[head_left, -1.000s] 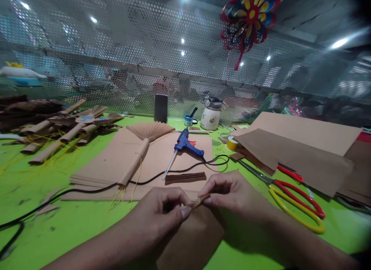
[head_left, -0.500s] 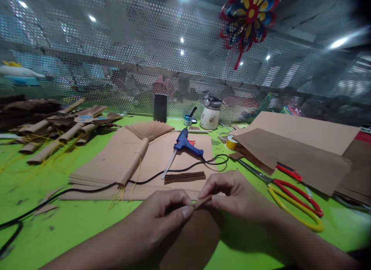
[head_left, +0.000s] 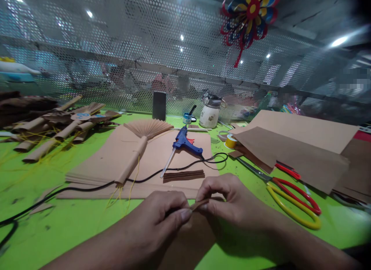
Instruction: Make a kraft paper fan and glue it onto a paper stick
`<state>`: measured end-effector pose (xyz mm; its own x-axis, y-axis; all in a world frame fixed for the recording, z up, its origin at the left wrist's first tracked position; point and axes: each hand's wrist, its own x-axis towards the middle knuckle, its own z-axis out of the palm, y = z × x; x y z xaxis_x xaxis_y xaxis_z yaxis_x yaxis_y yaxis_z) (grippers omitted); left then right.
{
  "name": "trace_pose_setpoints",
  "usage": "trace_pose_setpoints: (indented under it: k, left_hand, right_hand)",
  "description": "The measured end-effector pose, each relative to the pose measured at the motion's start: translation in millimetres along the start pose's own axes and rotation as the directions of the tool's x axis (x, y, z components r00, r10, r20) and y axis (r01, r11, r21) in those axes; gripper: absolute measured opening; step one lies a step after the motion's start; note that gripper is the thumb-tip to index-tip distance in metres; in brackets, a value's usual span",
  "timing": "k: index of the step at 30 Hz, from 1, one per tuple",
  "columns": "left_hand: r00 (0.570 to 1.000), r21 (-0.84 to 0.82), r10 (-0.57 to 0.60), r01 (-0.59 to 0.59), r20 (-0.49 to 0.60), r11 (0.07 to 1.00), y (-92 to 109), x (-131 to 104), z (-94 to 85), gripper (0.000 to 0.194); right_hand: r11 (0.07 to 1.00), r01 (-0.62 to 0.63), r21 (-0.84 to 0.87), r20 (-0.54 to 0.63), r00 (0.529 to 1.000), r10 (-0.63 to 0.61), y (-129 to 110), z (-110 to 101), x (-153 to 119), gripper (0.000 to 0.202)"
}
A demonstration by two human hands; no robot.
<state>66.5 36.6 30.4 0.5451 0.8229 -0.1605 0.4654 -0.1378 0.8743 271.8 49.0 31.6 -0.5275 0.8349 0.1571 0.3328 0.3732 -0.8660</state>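
My left hand [head_left: 165, 216] and my right hand [head_left: 224, 198] meet at the near middle, both pinching the narrow folded edge of a brown paper sheet [head_left: 188, 239]. The rest of that sheet hangs down below my fingers. Just beyond my hands, a dark pleated paper strip [head_left: 184, 176] lies on a stack of tan paper [head_left: 95, 161]. A blue glue gun [head_left: 185, 142] rests on the stack with its clear stick pointing toward me. To its left lies a pleated paper fan with a rolled handle [head_left: 133, 159] and yellow strings.
Scissors with red and yellow handles [head_left: 292, 198] lie right of my right hand, near brown sheets [head_left: 290, 154] and yellow tape [head_left: 230, 141]. Paper rolls [head_left: 43, 150] pile up at left. A black cable [head_left: 87, 189] crosses the stack; a white jar [head_left: 209, 115] stands behind.
Both hands still pinch the paper edge. The fold between them looks slightly more curved, and the whole view has shifted a little.
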Motion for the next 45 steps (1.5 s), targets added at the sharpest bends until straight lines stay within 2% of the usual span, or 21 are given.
trace_pose_setpoints:
  k: [7, 12, 15, 18, 22, 25, 29, 34, 40, 43, 45]
  left_hand:
    - [0.999, 0.004, 0.038, -0.038, 0.018, 0.999, -4.9, 2.1, -0.8, 0.031]
    - [0.992, -0.189, 0.123, -0.123, -0.011, 0.974, -10.7, 7.7, 4.3, 0.023]
    - [0.994, -0.312, 0.102, -0.107, -0.033, 0.944, -14.5, 10.2, 6.0, 0.025]
    - [0.997, -0.350, 0.052, -0.068, -0.055, 0.934, -15.7, 10.9, 5.1, 0.027]
    - [0.999, -0.352, 0.034, -0.036, -0.013, 0.935, -14.1, 10.1, 3.2, 0.030]
    - [0.999, -0.371, 0.031, -0.046, -0.045, 0.928, -15.0, 9.9, 3.9, 0.030]
    - [0.999, -0.371, 0.041, -0.047, -0.025, 0.927, -19.7, 10.7, 5.0, 0.030]
    - [0.993, -0.390, 0.076, -0.107, -0.094, 0.914, -21.4, 12.0, 7.2, 0.027]
    - [0.991, -0.246, 0.089, -0.112, -0.101, 0.963, -22.4, 12.9, 7.4, 0.027]
    - [0.986, -0.163, 0.128, -0.145, -0.110, 0.976, -23.5, 12.9, 6.8, 0.023]
    - [0.983, -0.146, 0.142, -0.158, -0.117, 0.976, -23.3, 13.0, 6.1, 0.022]
  right_hand:
    - [0.997, -0.067, 0.031, -0.016, 0.998, 0.068, 1.8, -2.8, 0.4, 0.006]
    - [0.987, -0.115, 0.109, -0.004, 0.993, 0.116, 3.7, 1.7, -0.2, 0.011]
    - [0.971, -0.111, 0.212, -0.004, 0.993, 0.114, 6.8, 4.4, 0.6, 0.013]
    - [0.916, -0.153, 0.370, 0.028, 0.988, 0.153, 11.6, 4.3, 2.5, 0.015]
    - [0.861, -0.192, 0.471, 0.072, 0.981, 0.179, 15.6, 2.4, 4.4, 0.016]
    - [0.868, -0.191, 0.458, 0.078, 0.982, 0.174, 16.1, 1.6, 4.7, 0.017]
    - [0.890, -0.200, 0.411, 0.096, 0.980, 0.176, 15.0, -2.4, 5.4, 0.017]
    - [0.871, -0.181, 0.456, 0.128, 0.982, 0.138, 7.1, -8.1, 6.7, 0.028]
    - [0.896, -0.211, 0.391, 0.036, 0.976, 0.214, 9.2, 12.5, 6.7, 0.033]
    - [0.870, -0.209, 0.446, -0.002, 0.972, 0.235, 16.4, 22.0, 7.0, 0.036]
    - [0.847, -0.217, 0.485, 0.024, 0.972, 0.235, 18.3, 22.9, 7.2, 0.036]
